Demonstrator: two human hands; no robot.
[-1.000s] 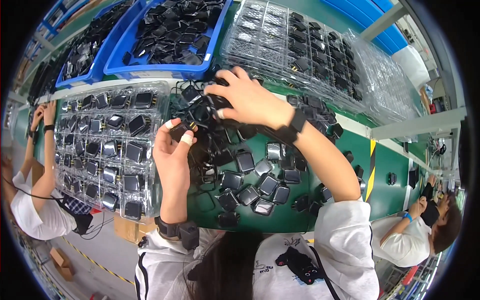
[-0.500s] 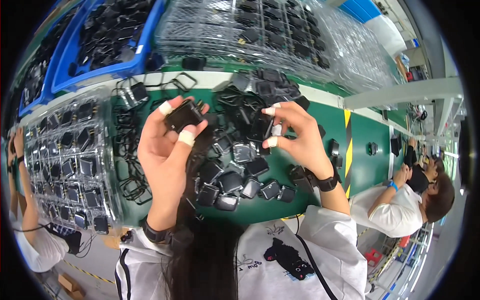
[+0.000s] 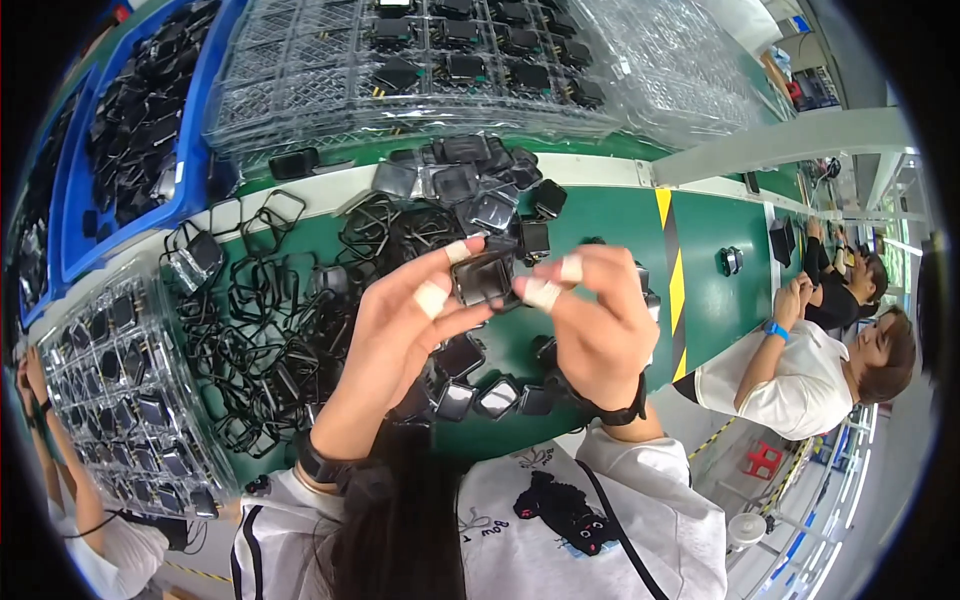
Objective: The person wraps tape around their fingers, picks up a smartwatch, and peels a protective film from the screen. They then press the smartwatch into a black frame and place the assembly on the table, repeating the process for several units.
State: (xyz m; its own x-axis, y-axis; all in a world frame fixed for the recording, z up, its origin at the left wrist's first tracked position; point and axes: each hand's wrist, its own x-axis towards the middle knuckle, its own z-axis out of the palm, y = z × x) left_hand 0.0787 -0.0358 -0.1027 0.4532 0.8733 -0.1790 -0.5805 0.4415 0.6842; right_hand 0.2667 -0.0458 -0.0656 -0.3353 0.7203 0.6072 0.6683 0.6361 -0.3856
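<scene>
Both hands raised above the middle of the green table (image 3: 720, 250), holding one small black square part (image 3: 483, 278) between them. Left hand (image 3: 400, 330) grips the part's left side with thumb and forefinger; both fingertips wrapped in pale tape. Right hand (image 3: 600, 320) pinches the part's right edge, also with taped fingertips (image 3: 543, 292); other fingers curled in. Part is off the table, roughly flat-on to the camera, dark glossy face showing. Black band on each wrist.

Below the hands, a loose scatter of similar square parts (image 3: 480, 395) lies on the table near the front edge. More of them piled toward the back edge (image 3: 470, 190), just in front of a stack of clear plastic trays (image 3: 420, 70) with black parts in their pockets. Left of the hands, a tangle of thin black square frames (image 3: 260, 320) spreads across the table. Another clear tray (image 3: 120, 390) with filled pockets sits at the left end, near the front corner. Blue bin (image 3: 140, 130) full of black parts at the back left corner. A yellow-and-black striped strip (image 3: 672, 270) crosses the table right of the hands; one small black item (image 3: 732, 260) sits alone past it.

Another person in a white shirt (image 3: 800, 370) works at the right end, a third one's arm (image 3: 50, 450) shows at far left.
</scene>
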